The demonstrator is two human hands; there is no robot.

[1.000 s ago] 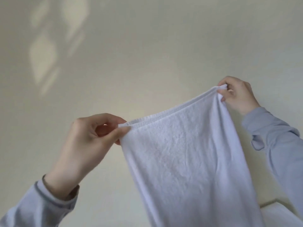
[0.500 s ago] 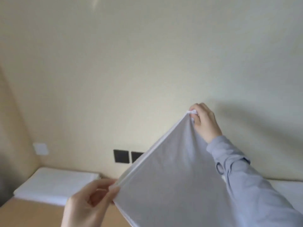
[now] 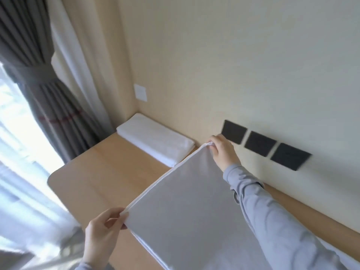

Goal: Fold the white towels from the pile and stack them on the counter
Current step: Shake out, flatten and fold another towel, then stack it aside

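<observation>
I hold a white towel [image 3: 187,207] stretched out above the wooden counter [image 3: 101,182]. My left hand [image 3: 101,232] pinches its near corner at the lower left. My right hand [image 3: 224,151] pinches the far corner, close to the wall. The edge between the two corners runs taut and slants up to the right. The rest of the towel hangs down and covers the counter's right part. A folded white towel stack [image 3: 155,141] lies in the counter's far left corner against the wall.
Three dark wall plates [image 3: 261,143] sit just right of my right hand. A white switch plate [image 3: 140,92] is on the side wall above the stack. Grey curtains [image 3: 39,78] and a bright window stand left of the counter's rounded edge.
The view has tilted down from the bare wall to the counter. Both hands have lowered the stretched towel toward the counter, keeping their pinch on the corners.
</observation>
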